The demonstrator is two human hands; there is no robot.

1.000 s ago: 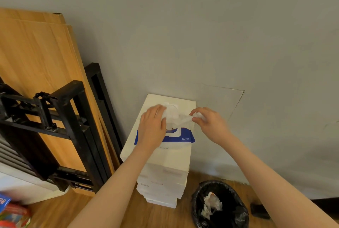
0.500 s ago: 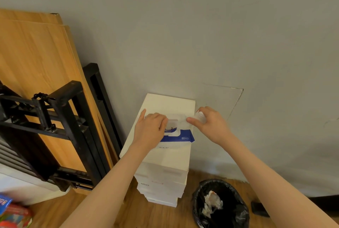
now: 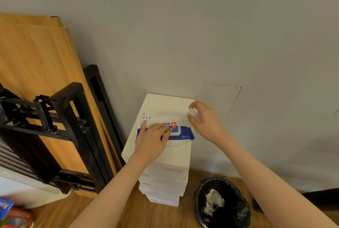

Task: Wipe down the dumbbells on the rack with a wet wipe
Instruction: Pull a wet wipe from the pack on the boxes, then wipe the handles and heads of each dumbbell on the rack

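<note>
A white and blue pack of wet wipes (image 3: pixel 180 132) lies on top of a stack of white boxes (image 3: pixel 165 178) against the grey wall. My left hand (image 3: pixel 153 140) presses flat on the pack's closed lid with straight fingers. To the right of the pack, my right hand (image 3: pixel 205 119) holds a bunched white wet wipe (image 3: pixel 193 112) in its curled fingers, just above the top box's right edge. No dumbbells or dumbbell rack show in this view.
A black bin (image 3: pixel 222 204) lined with a bag and holding used wipes stands on the wooden floor, right of the stack. Wooden boards (image 3: pixel 36 62) and a black metal frame (image 3: pixel 73 121) lean on the wall at left. Colourful packaging (image 3: pixel 11 215) sits bottom left.
The wipe has come free of the pack and is now bunched in my right hand, which moved right. My left hand slid down and shut the lid flat.
</note>
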